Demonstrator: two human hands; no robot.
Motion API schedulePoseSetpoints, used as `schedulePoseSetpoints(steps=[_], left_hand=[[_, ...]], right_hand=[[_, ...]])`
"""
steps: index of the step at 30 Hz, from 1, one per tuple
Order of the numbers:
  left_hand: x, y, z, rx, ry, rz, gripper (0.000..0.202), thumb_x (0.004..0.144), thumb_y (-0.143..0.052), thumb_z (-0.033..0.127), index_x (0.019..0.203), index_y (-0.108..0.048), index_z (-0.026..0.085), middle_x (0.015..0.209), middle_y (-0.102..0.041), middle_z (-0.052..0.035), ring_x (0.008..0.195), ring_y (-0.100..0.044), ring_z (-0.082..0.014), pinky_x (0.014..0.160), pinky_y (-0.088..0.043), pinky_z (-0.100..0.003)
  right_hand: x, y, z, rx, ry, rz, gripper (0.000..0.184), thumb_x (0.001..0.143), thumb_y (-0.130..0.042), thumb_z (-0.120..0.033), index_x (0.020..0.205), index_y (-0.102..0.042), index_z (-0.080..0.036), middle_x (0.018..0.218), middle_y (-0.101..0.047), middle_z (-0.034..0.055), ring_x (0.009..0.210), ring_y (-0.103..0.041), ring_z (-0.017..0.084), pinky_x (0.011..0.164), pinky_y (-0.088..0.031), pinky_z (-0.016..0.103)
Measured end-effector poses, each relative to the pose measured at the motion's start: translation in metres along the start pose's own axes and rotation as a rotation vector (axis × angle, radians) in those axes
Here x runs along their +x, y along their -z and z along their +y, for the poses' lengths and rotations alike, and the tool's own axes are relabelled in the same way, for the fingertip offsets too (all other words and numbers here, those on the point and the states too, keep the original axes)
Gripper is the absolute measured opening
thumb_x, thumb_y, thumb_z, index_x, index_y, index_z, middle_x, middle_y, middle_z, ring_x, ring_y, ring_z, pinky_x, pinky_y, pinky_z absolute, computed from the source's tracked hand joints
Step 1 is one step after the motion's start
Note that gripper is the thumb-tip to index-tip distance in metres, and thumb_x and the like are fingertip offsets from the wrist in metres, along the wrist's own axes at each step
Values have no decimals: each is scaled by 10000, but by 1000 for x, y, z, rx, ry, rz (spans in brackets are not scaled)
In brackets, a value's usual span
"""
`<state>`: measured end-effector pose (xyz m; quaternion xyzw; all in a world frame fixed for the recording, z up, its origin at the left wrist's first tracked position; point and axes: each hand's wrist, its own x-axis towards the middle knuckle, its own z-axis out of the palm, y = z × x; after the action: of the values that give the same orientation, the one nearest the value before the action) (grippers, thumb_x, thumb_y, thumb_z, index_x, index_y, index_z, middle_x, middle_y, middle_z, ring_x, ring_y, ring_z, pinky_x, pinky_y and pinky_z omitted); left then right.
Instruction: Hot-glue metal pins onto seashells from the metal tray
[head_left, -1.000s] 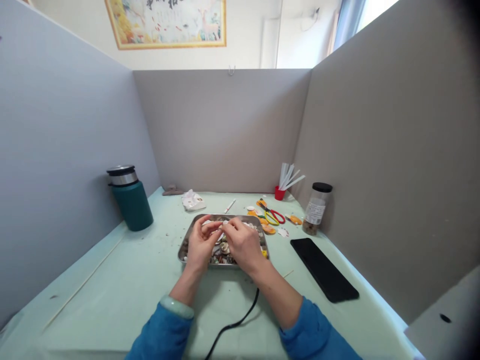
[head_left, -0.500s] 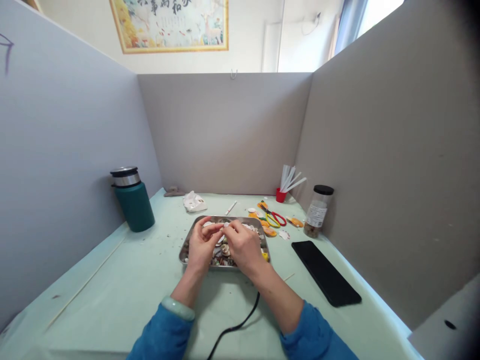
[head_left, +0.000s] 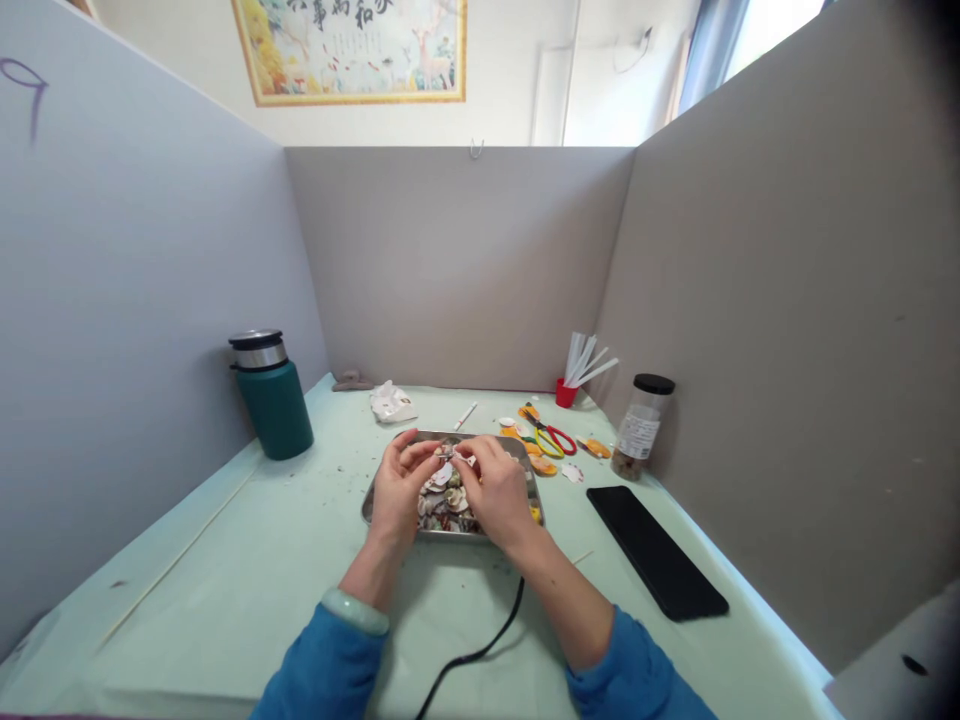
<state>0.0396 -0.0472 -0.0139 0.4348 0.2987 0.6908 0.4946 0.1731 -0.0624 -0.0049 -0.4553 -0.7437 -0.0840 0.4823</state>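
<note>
A steel tray (head_left: 373,497) of small mixed shells lies on the pale green table in front of me. My left hand (head_left: 400,488) and my right hand (head_left: 497,493) hover over the tray, fingertips meeting at its middle. Both hands pinch a small pale shell piece (head_left: 451,460) between thumb and fingers. A black cable (head_left: 480,645) runs from under my right wrist toward the near edge.
A green flask (head_left: 273,396) stands at the left. A crumpled white wrapper (head_left: 391,402), scissors (head_left: 550,433) with orange shells, a red cup of white sticks (head_left: 568,391), a lidded jar (head_left: 641,426) and a black phone (head_left: 657,550) lie behind and to the right. Grey partitions close three sides.
My hands have stayed over the tray, fingers working closer together on the small piece. The camera has shifted slightly, nothing else on the table moved.
</note>
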Motion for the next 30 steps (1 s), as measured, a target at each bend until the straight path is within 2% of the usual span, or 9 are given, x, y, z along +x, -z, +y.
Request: schedulePoseSetpoints(steps=[10,18,24,30], left_hand=[[-3,-6,4,-42,22,-14,532,615,-763,193,1079,-504,173,872,-679,-30,840,-647,-163,828,-466,-330],[-3,-5,3,-41,31,-7,549,610,-771,218,1087,-503,171,873,-697,-37,861,-651,-166,860,-449,-336],[-2,-3,1,-35,24,-25,535,617,-763,204,1083,-502,166,929,-697,-71,904,-653,-197,852,-464,-365],[-1,-4,-1,-17,-1,-5,540,610,-773,196,1068,-488,175,909,-708,-64,895,-665,-203,882,-454,-395]], right_hand=[[-1,-3,2,49,8,2,86,892,-510,-189,882,-595,-191,839,-637,27,746,-598,146,667,-426,227],[-2,-1,2,-43,66,-35,158,907,-472,-170,879,-625,-202,850,-627,37,739,-590,136,661,-405,211],[-1,-2,6,-125,87,-54,171,903,-456,-143,891,-615,-205,855,-618,37,721,-572,145,626,-379,226],[-2,-4,5,-172,102,-82,155,905,-459,-138,897,-604,-193,859,-608,31,719,-563,136,631,-387,231]])
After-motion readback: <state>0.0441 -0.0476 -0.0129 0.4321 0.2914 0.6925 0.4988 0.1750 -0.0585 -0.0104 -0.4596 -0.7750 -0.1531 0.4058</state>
